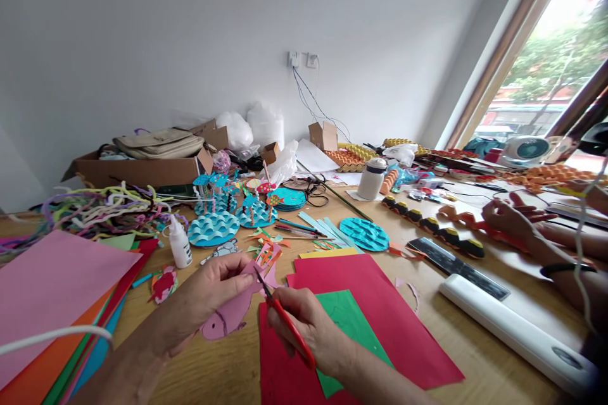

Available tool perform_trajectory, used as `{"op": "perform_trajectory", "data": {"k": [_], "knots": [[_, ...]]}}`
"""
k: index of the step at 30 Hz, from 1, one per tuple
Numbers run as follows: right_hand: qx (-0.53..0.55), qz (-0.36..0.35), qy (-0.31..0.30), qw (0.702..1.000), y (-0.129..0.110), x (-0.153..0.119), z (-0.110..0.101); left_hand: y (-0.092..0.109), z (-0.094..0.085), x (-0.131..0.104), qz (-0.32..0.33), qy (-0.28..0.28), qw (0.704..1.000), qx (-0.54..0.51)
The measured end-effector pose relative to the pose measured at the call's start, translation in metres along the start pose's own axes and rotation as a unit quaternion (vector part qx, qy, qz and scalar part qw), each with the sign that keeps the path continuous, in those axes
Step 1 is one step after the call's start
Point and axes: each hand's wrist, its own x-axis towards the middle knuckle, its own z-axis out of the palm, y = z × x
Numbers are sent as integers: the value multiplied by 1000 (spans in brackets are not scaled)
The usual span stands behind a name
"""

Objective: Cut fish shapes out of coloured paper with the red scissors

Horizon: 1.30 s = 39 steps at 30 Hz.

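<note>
Our left hand [216, 285] pinches the pink paper fish [230, 315] above the wooden table [190, 373], while our right hand [311, 326] is clamped on the red-handled scissors [289, 324], whose blades meet the fish near its tail end. Under our right hand lies the green sheet [354, 316], overlapping red paper [399, 310]; a white glue bottle [179, 245] stands upright beyond our left forearm.
</note>
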Motion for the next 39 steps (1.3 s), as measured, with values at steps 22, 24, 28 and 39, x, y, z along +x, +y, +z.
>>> {"op": "perform_trajectory", "data": {"k": [22, 24, 28, 39], "knots": [[123, 41, 61, 990, 9, 4, -2, -7, -8, 6, -34, 3, 988, -150], [134, 35, 105, 985, 11, 5, -2, -13, 2, 9, -15, 37, 969, -243], [160, 4, 162, 974, 13, 6, -1, -22, 26, 11, -14, 95, 923, -373], [189, 51, 107, 975, 11, 2, 21, -22, 49, 11, 49, 190, 940, -278]]}}
